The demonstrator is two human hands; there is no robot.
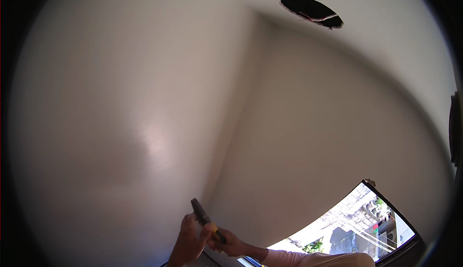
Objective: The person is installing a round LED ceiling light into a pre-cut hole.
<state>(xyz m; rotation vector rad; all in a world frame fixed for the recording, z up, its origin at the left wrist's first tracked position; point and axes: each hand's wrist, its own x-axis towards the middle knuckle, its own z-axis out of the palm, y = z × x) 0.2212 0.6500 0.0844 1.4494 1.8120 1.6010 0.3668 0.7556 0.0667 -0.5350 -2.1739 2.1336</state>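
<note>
My left hand [187, 242] and my right hand [226, 243] are close together near the lower edge of the head view. Between them is a slim dark hand tool [201, 212] with yellow on its handle; its exact kind is unclear. It tilts, its blunt dark end up and to the left, its handle end lying at my right hand. My right fingers are closed around the handle. The thumb of my left hand presses at the tool's middle, its fingers curled beside it, partly hidden.
Plain pale walls [313, 122] meet in a corner beyond my hands. An oval, rough-edged hole [311, 11] opens in the ceiling, with a thin wire or strip across it. A bright window [347, 223] stands at the lower right, behind my right arm. A dark object [454, 129] sits at the right rim.
</note>
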